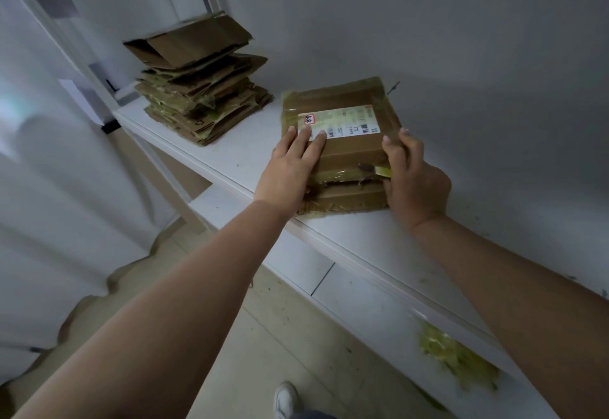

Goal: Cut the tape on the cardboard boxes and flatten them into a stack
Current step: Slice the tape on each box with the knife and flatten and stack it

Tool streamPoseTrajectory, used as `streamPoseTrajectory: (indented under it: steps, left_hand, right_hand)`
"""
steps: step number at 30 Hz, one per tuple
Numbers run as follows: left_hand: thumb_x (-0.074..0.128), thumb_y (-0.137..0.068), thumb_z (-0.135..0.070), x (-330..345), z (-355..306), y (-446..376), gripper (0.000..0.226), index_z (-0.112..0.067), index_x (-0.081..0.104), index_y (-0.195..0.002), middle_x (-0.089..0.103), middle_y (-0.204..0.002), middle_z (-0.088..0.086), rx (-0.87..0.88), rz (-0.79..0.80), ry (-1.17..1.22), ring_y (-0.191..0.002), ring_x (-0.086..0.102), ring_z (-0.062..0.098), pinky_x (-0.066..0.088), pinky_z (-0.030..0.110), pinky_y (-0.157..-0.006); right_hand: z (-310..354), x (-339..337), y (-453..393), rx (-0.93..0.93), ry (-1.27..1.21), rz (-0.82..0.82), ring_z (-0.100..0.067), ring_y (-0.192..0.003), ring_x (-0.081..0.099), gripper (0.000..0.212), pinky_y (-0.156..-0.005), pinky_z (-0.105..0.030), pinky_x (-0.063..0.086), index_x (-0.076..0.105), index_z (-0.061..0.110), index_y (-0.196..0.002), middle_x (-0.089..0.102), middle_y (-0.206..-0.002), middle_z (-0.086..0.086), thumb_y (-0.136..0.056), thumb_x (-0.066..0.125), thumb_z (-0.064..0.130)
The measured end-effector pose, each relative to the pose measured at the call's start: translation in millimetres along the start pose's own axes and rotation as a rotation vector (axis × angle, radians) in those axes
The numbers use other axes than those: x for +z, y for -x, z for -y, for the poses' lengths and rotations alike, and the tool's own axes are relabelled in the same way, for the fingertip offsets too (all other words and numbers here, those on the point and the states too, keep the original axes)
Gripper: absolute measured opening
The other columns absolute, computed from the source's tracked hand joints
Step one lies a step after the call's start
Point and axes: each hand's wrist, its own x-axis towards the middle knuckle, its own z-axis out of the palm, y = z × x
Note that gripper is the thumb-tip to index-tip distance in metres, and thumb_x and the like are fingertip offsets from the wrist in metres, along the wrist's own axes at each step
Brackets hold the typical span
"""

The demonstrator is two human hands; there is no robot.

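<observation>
White shelf, cardboard box between hands, left hand flat, right hand gripping

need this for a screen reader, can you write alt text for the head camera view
A person's left hand presses flat on a taped cardboard box on a white shelf while the right hand grips its right edge. A stack of flattened boxes sits further left.

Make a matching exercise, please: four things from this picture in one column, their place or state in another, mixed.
1. left hand
2. right hand
3. flattened stack
4. yellowish tape wad

A. on the lower shelf
B. fingers flat on top of the taped box
C. at the far left of the table
D. grips the box's right edge

Pairs: 1-B, 2-D, 3-C, 4-A
</observation>
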Motion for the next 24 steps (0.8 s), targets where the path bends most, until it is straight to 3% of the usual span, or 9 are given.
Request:
streamPoseTrajectory:
  steps: [2,7,12,15,18,24]
  left_hand:
    - [0.065,-0.089,-0.014,-0.6,1.8,-1.5,0.092,-0.028,0.000,-0.154,0.006,-0.161,0.004,0.026,0.018,-0.057,-0.148,0.002,0.029,0.021,0.042,-0.117]
    - [0.061,-0.090,-0.033,-4.0,5.2,-1.5,0.084,-0.029,0.005,-0.153,0.020,-0.155,0.014,0.060,-0.051,-0.247,-0.141,0.017,0.035,0.026,0.045,-0.112]
    - [0.058,-0.090,-0.028,-6.8,-6.2,2.6,0.077,-0.021,0.012,-0.152,0.034,-0.136,0.016,0.019,-0.083,-0.303,-0.120,0.037,0.031,0.041,0.036,-0.096]
    - [0.063,-0.085,-0.025,-9.9,-8.1,2.8,0.085,-0.020,0.013,-0.153,0.034,-0.137,0.012,0.014,-0.033,-0.246,-0.119,0.036,0.029,0.047,0.036,-0.087]
    - [0.068,-0.081,-0.028,-12.4,-2.1,10.8,0.091,-0.019,0.014,-0.153,0.033,-0.141,0.010,0.035,0.006,-0.170,-0.122,0.034,0.029,0.049,0.038,-0.092]
    - [0.064,-0.082,-0.032,-20.6,3.2,14.7,0.089,-0.020,0.015,-0.154,0.028,-0.148,0.006,0.048,0.046,-0.068,-0.128,0.032,0.026,0.043,0.037,-0.099]
  right_hand:
    - [-2.0,-1.9,-1.3,0.012,-0.017,0.001,-0.023,-0.040,0.051,0.046,-0.048,-0.013,0.022,0.058,0.004,-0.114,0.061,-0.118,-0.024,-0.071,0.073,0.007]
    - [-6.8,-10.2,-2.2,-0.028,0.020,0.021,-0.021,-0.036,0.046,0.060,-0.048,-0.014,0.020,0.063,0.010,-0.109,0.064,-0.114,-0.015,-0.052,0.082,0.005]
    - [-4.5,-16.2,-0.1,0.009,-0.050,0.063,-0.021,-0.038,0.046,0.062,-0.053,-0.008,0.010,0.063,0.011,-0.114,0.061,-0.122,-0.013,-0.054,0.077,0.004]
    - [-8.1,-19.1,2.5,0.043,-0.096,0.082,-0.025,-0.040,0.050,0.064,-0.048,-0.012,0.023,0.061,0.015,-0.120,0.057,-0.130,-0.010,-0.058,0.073,0.007]
    - [-11.6,-23.4,7.2,0.044,-0.120,0.085,-0.026,-0.047,0.055,0.065,-0.048,-0.019,0.032,0.057,0.020,-0.127,0.052,-0.137,-0.003,-0.063,0.067,0.013]
    - [-15.5,-34.9,5.7,0.107,-0.237,0.122,-0.018,-0.087,0.067,0.065,-0.060,-0.022,0.044,0.054,0.032,-0.132,0.047,-0.142,0.012,-0.068,0.066,0.024]
